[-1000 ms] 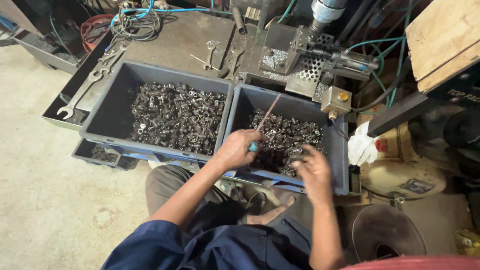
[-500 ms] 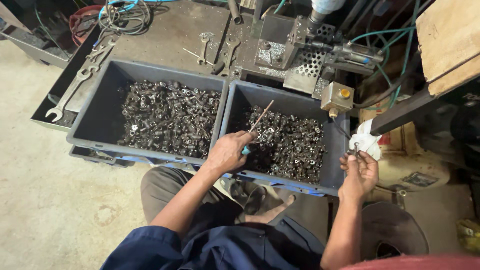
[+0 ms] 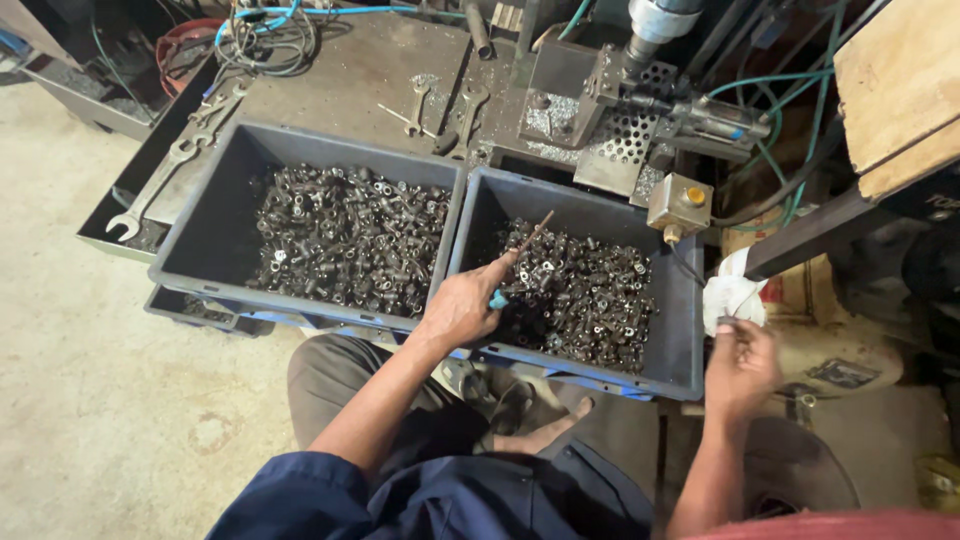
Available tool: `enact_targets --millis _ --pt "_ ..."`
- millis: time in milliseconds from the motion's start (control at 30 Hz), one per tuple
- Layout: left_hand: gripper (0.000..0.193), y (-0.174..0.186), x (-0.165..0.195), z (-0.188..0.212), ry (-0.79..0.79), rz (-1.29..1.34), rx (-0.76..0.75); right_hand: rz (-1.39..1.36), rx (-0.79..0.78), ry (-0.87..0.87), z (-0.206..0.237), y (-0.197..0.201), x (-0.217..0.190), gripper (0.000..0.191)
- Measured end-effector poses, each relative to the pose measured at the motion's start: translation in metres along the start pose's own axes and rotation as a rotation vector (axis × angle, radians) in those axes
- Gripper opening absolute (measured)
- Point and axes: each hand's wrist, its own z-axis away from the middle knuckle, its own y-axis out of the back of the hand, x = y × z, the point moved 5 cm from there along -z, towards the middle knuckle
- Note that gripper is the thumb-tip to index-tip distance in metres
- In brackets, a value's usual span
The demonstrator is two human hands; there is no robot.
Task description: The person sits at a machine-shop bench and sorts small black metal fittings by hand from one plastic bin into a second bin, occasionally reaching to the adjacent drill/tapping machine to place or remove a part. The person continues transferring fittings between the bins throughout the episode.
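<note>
Holding a thin rod-like tool (image 3: 528, 238) with a blue handle end, the left hand (image 3: 462, 308) rests on the near rim of the right grey bin (image 3: 680, 330), its grip clamped on the tool. The tool's shaft points toward 1 o'clock, lying over the heap of small dark metal parts (image 3: 585, 290) in that bin. The right hand (image 3: 742, 365) is outside the bin, at 4 o'clock from it, fingers drawn together in a pinch; what sits between them is too small to tell. Just above this hand, at 12 o'clock, lies a crumpled white cloth (image 3: 730, 297).

The left grey bin (image 3: 215, 215) stands touching the right one, at 9 o'clock from it, and carries a larger heap of metal parts (image 3: 348, 238). Both bins sit against a steel tabletop (image 3: 350, 85). On it, at 12 o'clock from the left bin, lie two spanners (image 3: 445, 108); a long spanner (image 3: 150, 190) lies along a tray at 9 o'clock. A machine with a perforated plate (image 3: 632, 135) stands at 12 o'clock from the right bin, with a small box bearing an orange button (image 3: 682, 203) beside it.
</note>
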Motion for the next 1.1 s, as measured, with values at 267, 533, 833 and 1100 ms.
enact_targets --millis 267,533,833,1100 --pt "0.050 -0.005 -0.011 0.000 0.032 0.016 0.015 -0.561 0.025 -0.199 -0.008 -0.014 0.003 0.022" --pt "0.023 0.052 0.017 -0.090 -0.189 -0.081 0.221 -0.732 0.044 -0.209 0.008 -0.038 0.005 0.020" --pt "0.011 0.077 0.074 -0.244 -0.122 -0.560 0.072 -0.766 0.054 -0.228 0.012 -0.036 0.003 0.019" --pt "0.009 0.042 0.088 -0.276 -0.211 -0.679 0.030 -0.772 0.034 -0.255 0.012 -0.035 -0.001 0.018"
